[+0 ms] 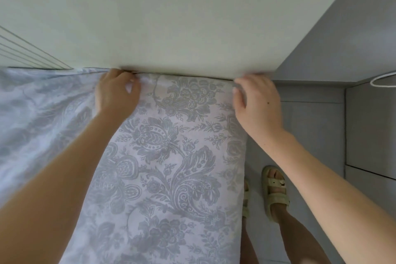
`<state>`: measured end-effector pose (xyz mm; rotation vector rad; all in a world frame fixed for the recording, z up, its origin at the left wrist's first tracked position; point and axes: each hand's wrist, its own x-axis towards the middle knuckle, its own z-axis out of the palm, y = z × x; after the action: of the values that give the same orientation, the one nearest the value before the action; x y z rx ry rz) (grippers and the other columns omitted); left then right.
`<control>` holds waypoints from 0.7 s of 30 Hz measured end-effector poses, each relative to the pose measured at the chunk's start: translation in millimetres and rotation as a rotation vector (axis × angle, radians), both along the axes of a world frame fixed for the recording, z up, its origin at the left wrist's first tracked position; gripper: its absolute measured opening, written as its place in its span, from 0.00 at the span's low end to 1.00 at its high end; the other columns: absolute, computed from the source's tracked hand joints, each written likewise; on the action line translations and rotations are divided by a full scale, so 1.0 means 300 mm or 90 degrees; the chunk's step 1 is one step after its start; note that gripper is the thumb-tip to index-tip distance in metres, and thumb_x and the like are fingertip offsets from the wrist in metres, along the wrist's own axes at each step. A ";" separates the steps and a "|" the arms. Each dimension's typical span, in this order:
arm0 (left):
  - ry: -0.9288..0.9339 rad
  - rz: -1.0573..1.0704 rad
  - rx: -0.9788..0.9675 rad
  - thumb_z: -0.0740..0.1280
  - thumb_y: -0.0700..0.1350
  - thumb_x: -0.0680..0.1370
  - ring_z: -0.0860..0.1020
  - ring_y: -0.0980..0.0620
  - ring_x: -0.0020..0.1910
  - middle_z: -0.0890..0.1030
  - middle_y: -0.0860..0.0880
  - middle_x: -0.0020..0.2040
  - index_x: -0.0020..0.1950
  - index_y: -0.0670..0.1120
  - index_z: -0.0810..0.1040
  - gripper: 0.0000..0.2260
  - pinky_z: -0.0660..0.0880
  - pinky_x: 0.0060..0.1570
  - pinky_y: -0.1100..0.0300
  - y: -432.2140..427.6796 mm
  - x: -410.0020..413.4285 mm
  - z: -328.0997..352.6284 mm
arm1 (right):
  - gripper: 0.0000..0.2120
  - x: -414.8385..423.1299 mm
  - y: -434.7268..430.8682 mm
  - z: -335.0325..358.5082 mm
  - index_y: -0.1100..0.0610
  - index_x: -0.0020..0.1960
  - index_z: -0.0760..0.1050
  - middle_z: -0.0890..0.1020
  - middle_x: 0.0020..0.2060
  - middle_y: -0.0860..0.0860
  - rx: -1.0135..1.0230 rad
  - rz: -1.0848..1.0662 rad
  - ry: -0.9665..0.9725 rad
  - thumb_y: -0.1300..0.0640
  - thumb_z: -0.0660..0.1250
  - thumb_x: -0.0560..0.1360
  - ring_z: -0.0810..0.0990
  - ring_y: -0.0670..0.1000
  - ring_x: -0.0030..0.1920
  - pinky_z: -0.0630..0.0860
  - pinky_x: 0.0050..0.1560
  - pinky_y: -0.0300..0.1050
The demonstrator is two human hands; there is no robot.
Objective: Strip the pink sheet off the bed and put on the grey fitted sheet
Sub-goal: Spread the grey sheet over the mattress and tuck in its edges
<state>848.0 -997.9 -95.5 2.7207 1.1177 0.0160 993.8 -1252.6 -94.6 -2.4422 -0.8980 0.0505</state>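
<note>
Across the whole upper half, a pale wall [171, 17], flat and plain, joined at the right by a shadowed grey side wall [342, 28]. Below it, spread over the bed from the left edge to just right of centre, the grey fitted sheet [167, 156]: pale ground, grey floral scrollwork, smooth down the middle, blurred and softly rumpled toward the left, far edge hard against the foot of the wall, right edge hanging down the side of the bed. To the right of the bed, grey floor tiles [317, 130] with thin joints. Reaching in from the bottom corners, two bare forearms [64, 178]. At the sheet's far edge, left of centre, the left hand [117, 92], fingers curled and thumb closed in, pinching a small fold of the fabric right at the wall line. At the far right corner of the bed, the right hand [259, 103], fingers hooked over the corner and gripping the sheet there, thumb down along the cloth, fingertips hidden against the wall. On the tiles beside the bed, two feet in pale buckled sandals [275, 193], one half hidden behind the hanging sheet. Far left, against the wall, a ribbed white panel [27, 53]. Far right, low against the side wall, a loop of white cable [383, 80].
</note>
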 end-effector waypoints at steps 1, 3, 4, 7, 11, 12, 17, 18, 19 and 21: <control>0.016 -0.024 -0.029 0.61 0.47 0.78 0.73 0.38 0.56 0.78 0.41 0.57 0.56 0.43 0.81 0.13 0.70 0.56 0.50 -0.011 -0.001 -0.005 | 0.09 0.002 0.020 -0.015 0.62 0.49 0.79 0.82 0.43 0.56 -0.026 0.040 0.039 0.59 0.62 0.77 0.77 0.59 0.45 0.72 0.46 0.50; 0.096 -0.066 -0.067 0.56 0.53 0.80 0.71 0.41 0.62 0.76 0.45 0.63 0.62 0.49 0.78 0.17 0.65 0.63 0.50 -0.031 0.016 -0.016 | 0.13 0.012 0.056 -0.049 0.61 0.49 0.78 0.82 0.45 0.56 -0.124 0.100 0.188 0.54 0.58 0.80 0.77 0.58 0.48 0.71 0.47 0.50; 0.171 -0.074 -0.063 0.53 0.54 0.80 0.69 0.43 0.64 0.74 0.47 0.65 0.64 0.52 0.76 0.18 0.61 0.65 0.49 -0.039 0.033 -0.026 | 0.15 0.017 0.064 -0.068 0.60 0.48 0.77 0.82 0.46 0.55 -0.155 0.107 0.248 0.53 0.55 0.81 0.77 0.57 0.49 0.70 0.46 0.48; 0.312 -0.033 0.004 0.48 0.53 0.81 0.70 0.42 0.62 0.76 0.44 0.62 0.60 0.49 0.79 0.21 0.57 0.67 0.43 -0.079 0.112 -0.032 | 0.14 0.009 0.048 -0.085 0.57 0.49 0.76 0.82 0.47 0.53 -0.173 0.038 0.252 0.52 0.54 0.81 0.77 0.56 0.51 0.68 0.50 0.48; 0.211 -0.141 0.002 0.49 0.51 0.81 0.77 0.40 0.50 0.80 0.42 0.52 0.49 0.42 0.81 0.23 0.70 0.50 0.53 -0.200 0.192 -0.014 | 0.14 -0.034 -0.041 -0.056 0.60 0.49 0.77 0.80 0.45 0.53 -0.097 -0.246 0.221 0.50 0.60 0.79 0.78 0.55 0.47 0.72 0.46 0.49; 0.146 -0.194 -0.037 0.48 0.52 0.81 0.77 0.40 0.50 0.81 0.43 0.52 0.51 0.43 0.81 0.23 0.70 0.48 0.54 -0.243 0.198 -0.015 | 0.16 -0.041 -0.052 -0.053 0.61 0.47 0.77 0.81 0.42 0.53 -0.054 -0.281 0.329 0.48 0.61 0.79 0.78 0.53 0.44 0.72 0.43 0.48; -0.012 -0.249 -0.166 0.51 0.52 0.78 0.79 0.44 0.56 0.82 0.45 0.56 0.58 0.42 0.81 0.23 0.69 0.61 0.52 -0.364 0.206 -0.030 | 0.21 -0.065 -0.030 -0.082 0.53 0.60 0.76 0.83 0.52 0.47 0.226 -0.320 0.916 0.43 0.71 0.71 0.81 0.47 0.52 0.77 0.56 0.46; -0.019 -0.230 -0.178 0.51 0.53 0.78 0.78 0.45 0.57 0.82 0.46 0.57 0.58 0.43 0.81 0.24 0.67 0.63 0.53 -0.369 0.204 -0.025 | 0.24 -0.057 -0.022 -0.097 0.52 0.61 0.75 0.83 0.53 0.48 0.259 -0.330 0.960 0.44 0.73 0.69 0.82 0.48 0.53 0.77 0.58 0.49; -0.028 -0.215 -0.188 0.52 0.53 0.78 0.77 0.46 0.59 0.82 0.47 0.57 0.59 0.43 0.81 0.23 0.66 0.64 0.54 -0.370 0.200 -0.021 | 0.24 -0.041 -0.015 -0.111 0.53 0.60 0.75 0.84 0.53 0.49 0.286 -0.340 0.993 0.45 0.75 0.68 0.82 0.50 0.53 0.77 0.58 0.51; -0.053 -0.198 -0.193 0.53 0.53 0.78 0.77 0.47 0.59 0.82 0.48 0.57 0.58 0.43 0.81 0.22 0.65 0.64 0.57 -0.373 0.187 -0.010 | 0.24 -0.008 -0.001 -0.122 0.55 0.60 0.76 0.84 0.52 0.52 0.320 -0.351 1.035 0.49 0.76 0.67 0.83 0.52 0.52 0.77 0.58 0.53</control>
<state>903.9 -1109.8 -98.6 2.5587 0.6087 -0.0781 991.3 -1253.0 -131.0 -1.3300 0.4488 1.1928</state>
